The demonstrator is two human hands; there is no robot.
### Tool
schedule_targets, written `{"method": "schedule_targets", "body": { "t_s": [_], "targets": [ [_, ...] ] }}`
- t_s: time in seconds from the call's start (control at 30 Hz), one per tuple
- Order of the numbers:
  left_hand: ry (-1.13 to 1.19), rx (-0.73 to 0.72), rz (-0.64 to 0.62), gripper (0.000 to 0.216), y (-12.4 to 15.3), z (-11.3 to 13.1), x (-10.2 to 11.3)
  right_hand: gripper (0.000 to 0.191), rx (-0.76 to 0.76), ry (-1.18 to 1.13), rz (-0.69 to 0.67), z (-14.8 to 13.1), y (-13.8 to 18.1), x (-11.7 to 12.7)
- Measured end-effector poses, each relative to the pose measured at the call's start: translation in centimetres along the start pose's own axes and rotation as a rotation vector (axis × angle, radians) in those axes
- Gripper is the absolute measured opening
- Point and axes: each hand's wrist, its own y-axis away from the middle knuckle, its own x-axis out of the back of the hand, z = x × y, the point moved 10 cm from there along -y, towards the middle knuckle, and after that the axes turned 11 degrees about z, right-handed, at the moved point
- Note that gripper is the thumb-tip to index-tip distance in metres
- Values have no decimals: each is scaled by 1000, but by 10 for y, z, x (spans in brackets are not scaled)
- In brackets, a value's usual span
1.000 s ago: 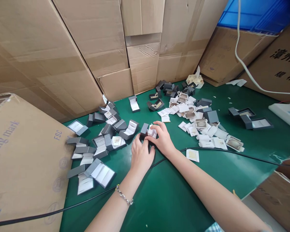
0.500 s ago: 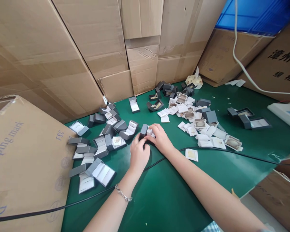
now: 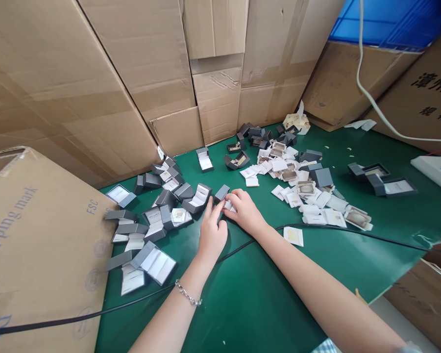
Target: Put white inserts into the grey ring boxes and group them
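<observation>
A small dark grey jewellery box (image 3: 221, 193) with a white insert stands on the green table between my two hands, its lid raised. My right hand (image 3: 247, 212) grips it from the right, with fingertips at the white insert. From the near left side, my left hand (image 3: 212, 234) holds the box with its fingertips; its thumb stands apart. The fingers partly hide the box. Just to the left lies another open jewellery box (image 3: 197, 198) with a white insert. Several more open grey boxes (image 3: 158, 262) crowd the left side of the table.
White cards and small packets (image 3: 290, 174) are heaped on the right, with grey boxes (image 3: 255, 135) behind. A black cable (image 3: 139, 296) crosses the table (image 3: 264, 304) under my forearms. Cardboard cartons (image 3: 44, 245) stand left and behind. A tissue pack (image 3: 296, 124) sits at the back.
The box's lid has tilted over to the right between my hands. My left fingers have straightened a little against it. Both hands stay in nearly the same place.
</observation>
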Motion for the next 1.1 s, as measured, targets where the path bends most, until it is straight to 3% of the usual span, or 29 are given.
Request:
{"method": "schedule_targets", "body": {
  "t_s": [0.17, 0.4, 0.87, 1.1],
  "targets": [
    [41, 52, -7, 46, -2, -4, -1, 17, -34, 3, -4, 0, 1, 0],
    [-50, -20, -48, 48, 0, 1, -7, 10, -15, 22, -27, -7, -1, 0],
    [-246, -118, -93, 51, 6, 4, -17, 17, 101, 197, 102, -14, 2, 7],
    [-208, -74, -49, 54, 4, 0, -14, 26, 239, 343, 7, -26, 8, -2]
  ]
}}
